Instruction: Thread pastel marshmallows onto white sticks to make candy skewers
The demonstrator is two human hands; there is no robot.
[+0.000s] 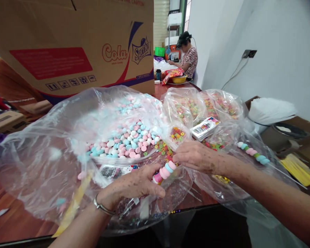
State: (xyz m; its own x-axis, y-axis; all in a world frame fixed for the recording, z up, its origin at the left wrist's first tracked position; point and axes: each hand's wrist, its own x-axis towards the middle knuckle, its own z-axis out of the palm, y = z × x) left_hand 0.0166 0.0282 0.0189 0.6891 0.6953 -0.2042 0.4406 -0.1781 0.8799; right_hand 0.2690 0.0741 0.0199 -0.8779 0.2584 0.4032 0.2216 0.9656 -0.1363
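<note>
My left hand is closed round a short skewer of pink, white and blue candies, held low in front of me. My right hand meets the skewer's far tip with fingers pinched; what they hold is too small to name. Both hands hover over crumpled clear plastic. Just behind them a large clear bag holds a heap of pastel pink, blue and white candies. Small colourful ring candies lie between the heap and my right hand. A finished candy skewer rests on plastic to the right.
A big Cola/Sprite cardboard box stands behind the bags. More bags of ring candy and a stack of printed labels lie at the back right. Yellow sticks lie far right. Another person sits at the table's far end.
</note>
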